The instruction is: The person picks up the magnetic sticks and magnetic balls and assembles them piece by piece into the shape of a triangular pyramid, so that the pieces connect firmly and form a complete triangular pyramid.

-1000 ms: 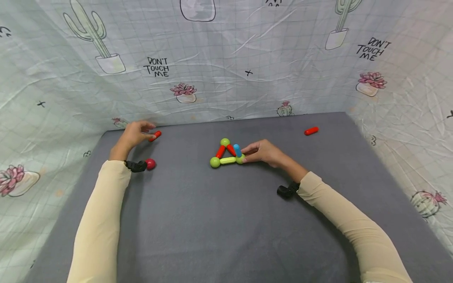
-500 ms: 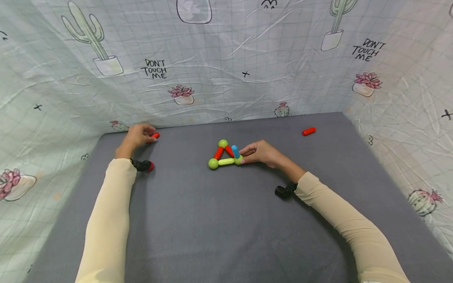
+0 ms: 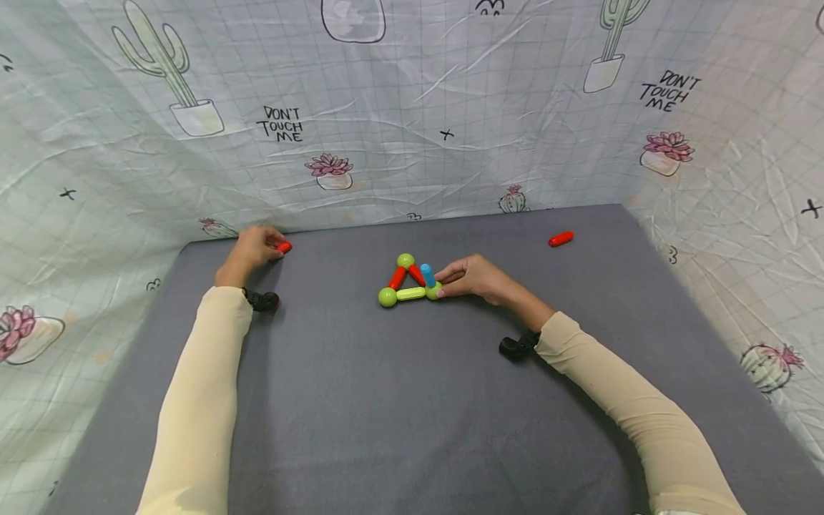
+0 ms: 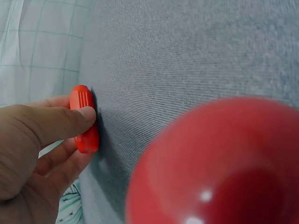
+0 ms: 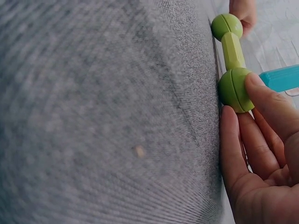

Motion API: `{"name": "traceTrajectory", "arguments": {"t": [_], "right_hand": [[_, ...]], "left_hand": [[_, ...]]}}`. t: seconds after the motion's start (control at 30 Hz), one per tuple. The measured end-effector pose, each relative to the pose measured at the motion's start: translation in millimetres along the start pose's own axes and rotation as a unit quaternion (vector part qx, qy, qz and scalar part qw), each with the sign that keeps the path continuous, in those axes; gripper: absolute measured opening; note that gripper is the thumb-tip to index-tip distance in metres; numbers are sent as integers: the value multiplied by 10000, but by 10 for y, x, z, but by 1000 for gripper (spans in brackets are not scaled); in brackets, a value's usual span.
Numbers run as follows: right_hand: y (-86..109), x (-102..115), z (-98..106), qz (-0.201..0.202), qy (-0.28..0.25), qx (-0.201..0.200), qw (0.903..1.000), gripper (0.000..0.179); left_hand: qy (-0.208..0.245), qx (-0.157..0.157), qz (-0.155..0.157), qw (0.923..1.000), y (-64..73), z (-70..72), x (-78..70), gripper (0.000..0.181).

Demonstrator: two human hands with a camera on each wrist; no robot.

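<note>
By the far left corner of the desk point(image 3: 373, 400), the left hand point(image 3: 252, 247) pinches a red rod point(image 4: 88, 139); near the far edge's middle, the right hand point(image 3: 479, 277) grips a green ball point(image 5: 233, 88) of a triangular frame point(image 3: 410, 294).

Head view downward, wrist views close (tilted)

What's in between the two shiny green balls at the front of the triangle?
A straight, ridged yellow-green stick lies between the left green ball and the right green ball. The head and right wrist views both show it.
</note>
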State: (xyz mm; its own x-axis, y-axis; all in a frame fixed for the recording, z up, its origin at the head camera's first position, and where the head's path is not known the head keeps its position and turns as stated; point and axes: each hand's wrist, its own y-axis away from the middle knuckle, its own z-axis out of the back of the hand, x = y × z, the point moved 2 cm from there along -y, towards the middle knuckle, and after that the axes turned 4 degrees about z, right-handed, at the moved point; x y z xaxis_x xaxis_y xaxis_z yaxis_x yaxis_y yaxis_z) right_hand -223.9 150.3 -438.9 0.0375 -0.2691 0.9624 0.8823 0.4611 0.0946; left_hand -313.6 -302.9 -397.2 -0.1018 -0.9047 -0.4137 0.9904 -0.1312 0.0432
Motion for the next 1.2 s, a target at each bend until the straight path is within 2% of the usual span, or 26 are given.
{"name": "traceTrajectory", "arguments": {"t": [0.13,0.3,0.5,0.67,0.97,1.2], "right_hand": [[-3,-2,-2,11,20,25,10000,40],[0,5,7,-13,41,48,10000,40],[2,5,19,0,90,82,9999,40],[-2,4,15,5,78,134,9999,40],[-10,-7,12,3,96,174,9998,42],[-9,-12,14,-93,-2,130,9999,40]], "left_hand": [[-31,16,-131,9999,-7,13,-50,31],[156,89,-322,9993,-42,32,-182,27],[316,-155,-806,9961,-47,11,-480,26],[614,-163,-1234,9903,4,-54,-771,26],[1686,189,-1937,9663,114,-220,-1305,26],[2444,706,-2426,9362,173,-392,-1586,25]]}}
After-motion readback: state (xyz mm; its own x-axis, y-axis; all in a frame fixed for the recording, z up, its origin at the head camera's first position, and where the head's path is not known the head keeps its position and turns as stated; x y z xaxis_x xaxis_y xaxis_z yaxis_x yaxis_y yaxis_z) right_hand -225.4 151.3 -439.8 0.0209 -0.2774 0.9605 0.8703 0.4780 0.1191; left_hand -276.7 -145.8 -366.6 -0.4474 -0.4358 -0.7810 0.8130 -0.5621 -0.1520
